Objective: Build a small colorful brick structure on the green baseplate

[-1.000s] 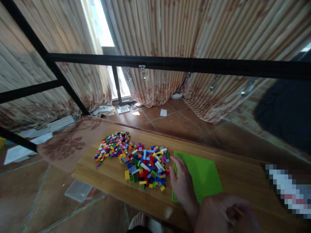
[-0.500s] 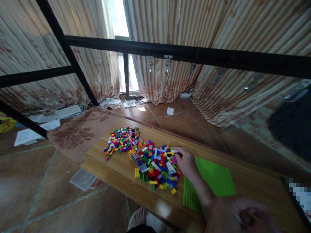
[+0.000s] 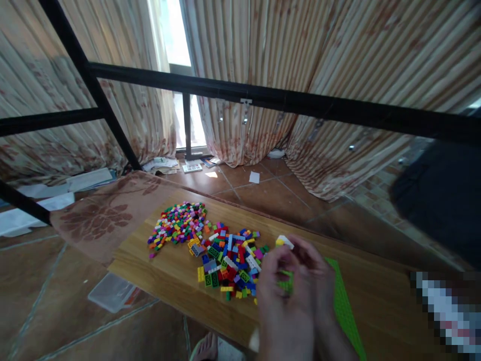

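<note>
My left hand (image 3: 282, 293) and my right hand (image 3: 313, 260) are close together above the wooden tabletop, fingers bent inward. At their fingertips is a small piece made of white and yellow toy bricks (image 3: 284, 242); the fingers cover part of it. Both hands appear to grip it. Just left of them spreads a pile of larger toy bricks (image 3: 229, 260) in many colours. Behind and below my hands lies a green studded baseplate (image 3: 343, 306), partly covered by them and showing through the gap between them.
A heap of tiny coloured bricks (image 3: 180, 220) lies farther left on the wooden tabletop (image 3: 150, 271). A clear plastic lid or box (image 3: 110, 293) is on the tiled floor. A black metal frame (image 3: 225, 90) crosses before the curtains (image 3: 240, 45). Something dark (image 3: 436, 195) stands at right.
My right hand has drawn back from the brick pile, and my left hand has come in from the lower right. They now meet at the white and yellow bricks. The view has shifted slightly right.
</note>
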Demonstrator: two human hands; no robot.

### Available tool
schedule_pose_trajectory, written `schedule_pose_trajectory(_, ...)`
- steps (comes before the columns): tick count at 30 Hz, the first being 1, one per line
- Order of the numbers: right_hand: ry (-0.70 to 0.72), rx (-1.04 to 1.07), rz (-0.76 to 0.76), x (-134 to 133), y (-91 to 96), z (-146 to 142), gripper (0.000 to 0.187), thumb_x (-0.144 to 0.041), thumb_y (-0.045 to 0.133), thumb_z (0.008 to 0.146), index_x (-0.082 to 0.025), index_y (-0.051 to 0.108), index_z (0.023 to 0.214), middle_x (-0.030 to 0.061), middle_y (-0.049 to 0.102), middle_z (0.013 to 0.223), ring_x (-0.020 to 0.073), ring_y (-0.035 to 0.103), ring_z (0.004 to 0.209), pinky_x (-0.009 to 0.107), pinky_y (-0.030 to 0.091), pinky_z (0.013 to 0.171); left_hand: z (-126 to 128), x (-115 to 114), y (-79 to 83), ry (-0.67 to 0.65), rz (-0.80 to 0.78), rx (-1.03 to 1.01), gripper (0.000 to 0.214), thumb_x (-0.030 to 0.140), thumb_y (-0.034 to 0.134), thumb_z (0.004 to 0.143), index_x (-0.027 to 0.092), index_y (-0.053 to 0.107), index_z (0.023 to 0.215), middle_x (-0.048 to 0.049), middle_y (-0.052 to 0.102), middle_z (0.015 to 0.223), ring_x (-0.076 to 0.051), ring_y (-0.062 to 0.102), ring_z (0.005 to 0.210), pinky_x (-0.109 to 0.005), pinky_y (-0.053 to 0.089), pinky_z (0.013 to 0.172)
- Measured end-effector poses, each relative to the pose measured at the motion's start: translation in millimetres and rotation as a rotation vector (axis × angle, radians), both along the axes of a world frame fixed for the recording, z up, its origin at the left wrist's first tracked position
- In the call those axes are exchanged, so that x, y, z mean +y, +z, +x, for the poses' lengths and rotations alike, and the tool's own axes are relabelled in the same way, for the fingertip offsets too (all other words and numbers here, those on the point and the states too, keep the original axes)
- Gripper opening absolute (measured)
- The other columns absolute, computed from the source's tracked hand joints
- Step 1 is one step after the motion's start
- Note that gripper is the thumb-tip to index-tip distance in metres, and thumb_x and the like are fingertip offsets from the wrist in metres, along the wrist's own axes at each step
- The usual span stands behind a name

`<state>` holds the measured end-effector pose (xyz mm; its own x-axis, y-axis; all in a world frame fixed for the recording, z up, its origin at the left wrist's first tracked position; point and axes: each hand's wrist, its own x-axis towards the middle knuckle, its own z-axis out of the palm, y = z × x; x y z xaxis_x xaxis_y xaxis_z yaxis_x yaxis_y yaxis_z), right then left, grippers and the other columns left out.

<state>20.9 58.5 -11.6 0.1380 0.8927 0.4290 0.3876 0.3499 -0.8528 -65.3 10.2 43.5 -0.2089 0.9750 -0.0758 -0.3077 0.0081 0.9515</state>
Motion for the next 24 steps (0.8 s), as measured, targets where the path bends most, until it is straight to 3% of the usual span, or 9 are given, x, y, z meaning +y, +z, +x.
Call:
schedule_pose_trajectory(3, -0.098, 0.165, 0.016, -14, 21.5, -1, 0.031, -0.029, 0.066, 0.082, -0.023, 0.065, 0.112, 0.0083, 0.069, 0.107, 0.0205, 0.067, 0.096, 0.037, 0.056, 0.083, -7, 9, 2.0, 0.143, -0.03, -0.032, 0.046, 0.045, 0.066, 0.08, 0.019, 0.061, 0.118, -0.0116, 0.067, 0.107, -0.021, 0.064, 0.096, -0.031, 0.053, 0.082)
schedule_pose_trajectory(9, -0.035, 0.12, 0.16, -33, 44.9, 0, 0.023, -0.023, 0.067, 0.08, -0.028, 0.07, 0.103, 0.0063, 0.066, 0.106, 0.0201, 0.064, 0.098, 0.035, 0.056, 0.081, -1, 5, 10.7, -0.008, 0.086, -0.079, 0.034, 0.041, 0.064, 0.082, 0.018, 0.069, 0.106, -0.0083, 0.072, 0.099, -0.02, 0.067, 0.092, -0.03, 0.055, 0.082)
schedule_pose_trajectory(12, 0.078, 0.063, 0.083, -36, 52.9, 14, 0.029, -0.023, 0.066, 0.082, -0.029, 0.068, 0.11, 0.0065, 0.065, 0.112, 0.0203, 0.062, 0.103, 0.035, 0.055, 0.085, 2, 1, 9.6, 0.021, 0.132, -0.019, 0.031, 0.038, 0.062, 0.085, 0.019, 0.069, 0.108, -0.0076, 0.072, 0.104, -0.02, 0.067, 0.097, -0.031, 0.054, 0.085)
schedule_pose_trajectory(15, 0.107, 0.066, 0.004, -37, 57.8, 28, 0.032, -0.026, 0.064, 0.084, -0.031, 0.066, 0.115, 0.0063, 0.063, 0.12, 0.0211, 0.061, 0.108, 0.036, 0.054, 0.089, 4, 0, 4.5, -0.031, 0.224, 0.087, 0.026, 0.033, 0.058, 0.088, 0.023, 0.069, 0.109, -0.0064, 0.07, 0.108, -0.019, 0.066, 0.097, -0.03, 0.053, 0.087)
schedule_pose_trajectory(18, 0.093, 0.078, -0.009, -37, 59.3, 34, 0.027, -0.029, 0.064, 0.084, -0.032, 0.07, 0.11, 0.0044, 0.064, 0.117, 0.0206, 0.061, 0.106, 0.034, 0.055, 0.086, 5, 0, 0.5, -0.058, 0.301, 0.204, 0.025, 0.028, 0.056, 0.09, 0.024, 0.068, 0.112, -0.0059, 0.069, 0.109, -0.017, 0.065, 0.096, -0.029, 0.052, 0.087)
schedule_pose_trajectory(24, 0.078, 0.181, -0.081, -39, 64.1, 22, 0.015, -0.032, 0.063, 0.086, -0.029, 0.073, 0.097, 0.003, 0.066, 0.103, 0.0175, 0.063, 0.095, 0.028, 0.054, 0.078, 8, -1, 2.0, 0.022, 0.414, 0.416, 0.022, 0.02, 0.055, 0.09, 0.024, 0.066, 0.109, -0.0041, 0.069, 0.1, -0.015, 0.064, 0.092, -0.025, 0.052, 0.082)
